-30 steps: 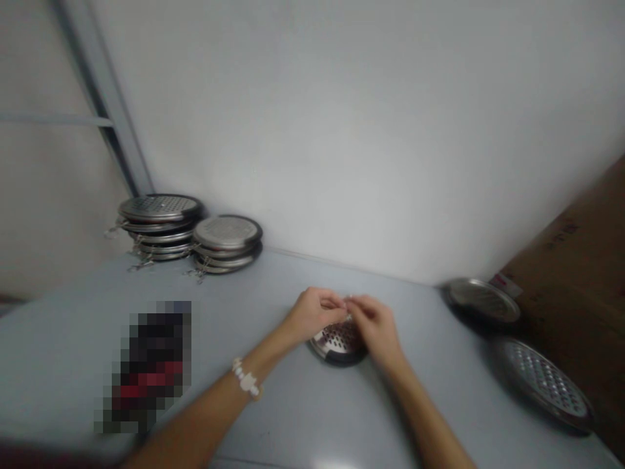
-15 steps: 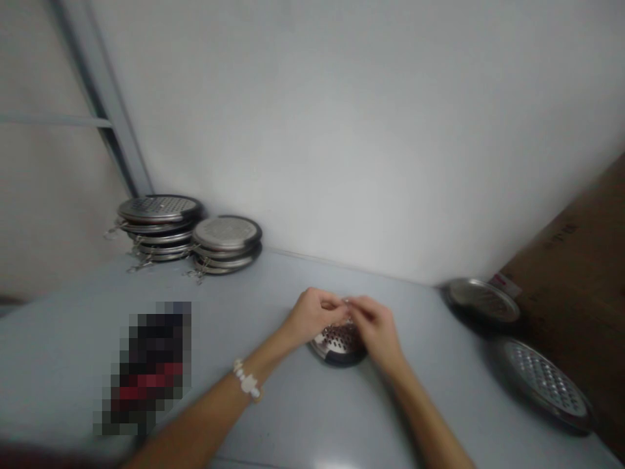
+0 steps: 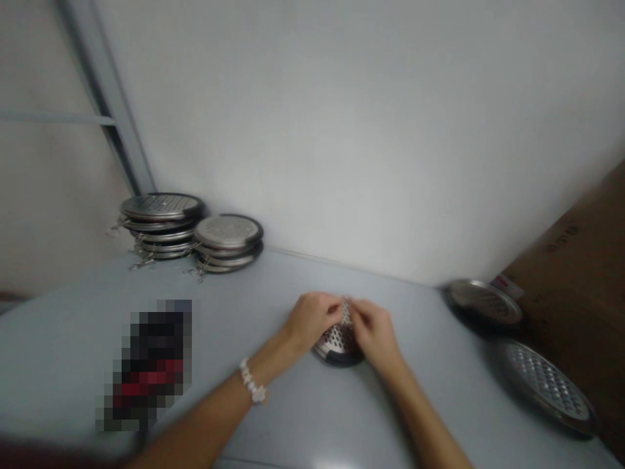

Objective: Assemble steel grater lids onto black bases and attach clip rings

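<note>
A round metal grater (image 3: 336, 340) with a dark edge piece lies on the grey table in front of me. My left hand (image 3: 312, 317) is over its left side, thumb and fingers pinched together at the far rim. Opposite it, my right hand (image 3: 375, 324) pinches at the same rim from the right. Something small shows between the fingertips, too blurred to name. Both hands cover much of the grater's far part.
At the back left stand a taller stack of round graters (image 3: 163, 207) and a shorter stack (image 3: 228, 231), with small metal clips hanging out. Two more graters, one farther (image 3: 483, 303) and one nearer (image 3: 549, 384), lie by a cardboard box (image 3: 576, 260). A pixelated dark-and-red object (image 3: 149, 371) is at left.
My fingertips have drawn slightly apart, so more of the grater's holes show between them. The grater stays in place; the view has shifted a little.
</note>
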Demonstrator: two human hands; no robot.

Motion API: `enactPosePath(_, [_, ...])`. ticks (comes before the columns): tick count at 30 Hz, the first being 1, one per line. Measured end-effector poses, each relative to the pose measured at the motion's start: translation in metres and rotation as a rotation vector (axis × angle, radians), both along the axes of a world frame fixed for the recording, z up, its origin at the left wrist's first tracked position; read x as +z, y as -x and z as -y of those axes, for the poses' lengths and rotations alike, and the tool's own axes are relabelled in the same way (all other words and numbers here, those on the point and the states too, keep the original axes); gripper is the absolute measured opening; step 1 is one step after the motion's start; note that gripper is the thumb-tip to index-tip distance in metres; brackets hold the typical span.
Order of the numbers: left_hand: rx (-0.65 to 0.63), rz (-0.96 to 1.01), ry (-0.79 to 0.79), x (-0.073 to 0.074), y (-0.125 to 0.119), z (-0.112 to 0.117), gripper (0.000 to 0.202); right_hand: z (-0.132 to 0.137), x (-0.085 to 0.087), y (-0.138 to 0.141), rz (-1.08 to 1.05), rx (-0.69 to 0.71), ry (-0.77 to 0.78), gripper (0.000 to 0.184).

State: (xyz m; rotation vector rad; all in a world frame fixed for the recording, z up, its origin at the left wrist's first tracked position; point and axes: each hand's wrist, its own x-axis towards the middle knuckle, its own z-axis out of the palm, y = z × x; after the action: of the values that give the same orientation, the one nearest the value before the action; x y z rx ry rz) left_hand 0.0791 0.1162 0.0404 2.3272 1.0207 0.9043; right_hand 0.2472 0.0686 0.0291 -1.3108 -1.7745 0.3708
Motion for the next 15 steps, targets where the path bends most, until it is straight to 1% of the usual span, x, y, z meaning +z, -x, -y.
enactPosePath(4, [-0.019, -0.129, -0.127, -0.003, 0.000, -0.002, 0.021, 0.002, 0.002, 0.001, 0.089, 0.010, -0.015, 0.030])
enactPosePath(11, [-0.051, -0.279, -0.315, -0.015, -0.001, -0.007, 0.018, 0.002, 0.000, 0.000, 0.235, -0.016, -0.031, 0.026])
enactPosePath(15, [-0.042, -0.325, -0.381, -0.015, 0.002, -0.008, 0.019, 0.004, -0.003, 0.002, 0.299, -0.017, -0.033, 0.025])
